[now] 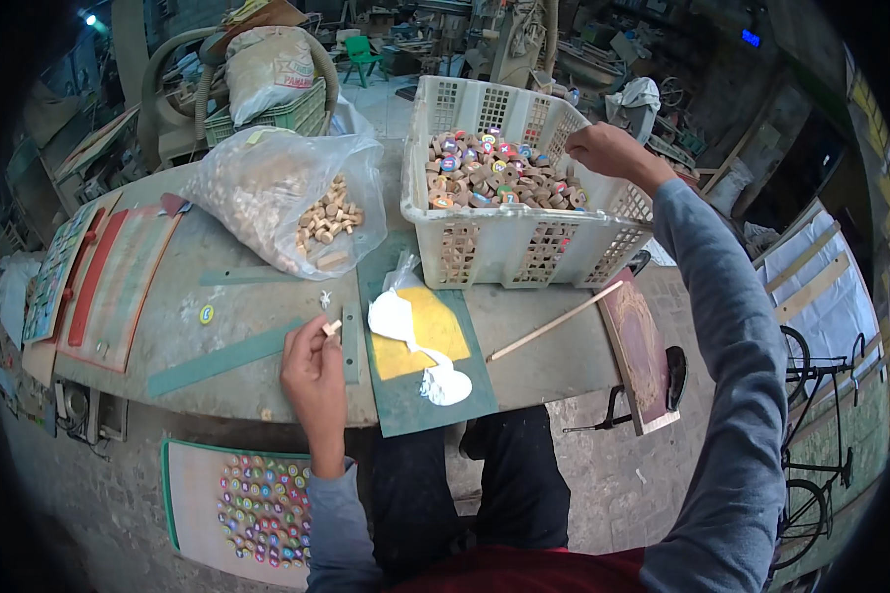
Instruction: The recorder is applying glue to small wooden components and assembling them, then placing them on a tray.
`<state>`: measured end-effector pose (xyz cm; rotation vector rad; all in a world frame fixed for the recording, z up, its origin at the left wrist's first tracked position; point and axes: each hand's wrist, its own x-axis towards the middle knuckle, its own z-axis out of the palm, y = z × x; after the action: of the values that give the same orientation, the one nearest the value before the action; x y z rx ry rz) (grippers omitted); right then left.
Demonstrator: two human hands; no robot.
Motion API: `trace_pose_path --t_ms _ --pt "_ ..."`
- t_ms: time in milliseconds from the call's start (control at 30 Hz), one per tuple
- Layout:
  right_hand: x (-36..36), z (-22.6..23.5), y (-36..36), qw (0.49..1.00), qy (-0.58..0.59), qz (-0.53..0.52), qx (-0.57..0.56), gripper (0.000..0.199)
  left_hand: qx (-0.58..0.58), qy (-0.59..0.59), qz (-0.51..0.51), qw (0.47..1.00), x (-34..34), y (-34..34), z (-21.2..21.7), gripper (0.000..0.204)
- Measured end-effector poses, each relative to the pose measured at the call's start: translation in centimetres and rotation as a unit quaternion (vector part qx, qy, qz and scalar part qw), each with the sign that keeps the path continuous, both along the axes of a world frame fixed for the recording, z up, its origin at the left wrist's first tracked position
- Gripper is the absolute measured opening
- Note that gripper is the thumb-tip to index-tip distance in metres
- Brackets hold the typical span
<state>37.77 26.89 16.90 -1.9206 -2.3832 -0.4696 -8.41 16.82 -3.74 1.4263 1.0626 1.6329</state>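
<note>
Right hand: fingertips hidden behind the far rim of the white slotted crate; whether they grip one of the wooden discs cannot be told.
Wooden discs: lower layers show only in part through the crate's slots; the coloured marks on their faces are too small to make out.
Left hand: small wooden peg partly covered by the fingers (only its tip shows).
Clear plastic bag: most of its contents are blurred by the film; only the pegs near the opening are distinct.
Tray of coloured discs: right edge hidden by the left sleeve.
Background workshop: cluttered, dim, distorted towards the rim.
</note>
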Motion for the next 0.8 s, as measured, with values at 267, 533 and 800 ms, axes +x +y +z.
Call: trace_pose_path --t_ms 267,533,800 --pt "3.1 -3.9 5.4 0.989 -0.052 -0.033 -0.131 0.024 -0.036 -0.005 -0.014 0.999 0.6 0.2 0.4 0.025" --pt "1.5 -5.0 5.3 0.978 -0.069 -0.114 -0.158 0.025 -0.065 -0.031 -0.012 0.997 0.1 -0.1 0.5 0.023" --pt "2.9 -5.4 4.9 0.979 -0.038 -0.114 -0.166 0.026 -0.062 -0.027 -0.014 0.998 0.3 0.3 0.0 0.024"
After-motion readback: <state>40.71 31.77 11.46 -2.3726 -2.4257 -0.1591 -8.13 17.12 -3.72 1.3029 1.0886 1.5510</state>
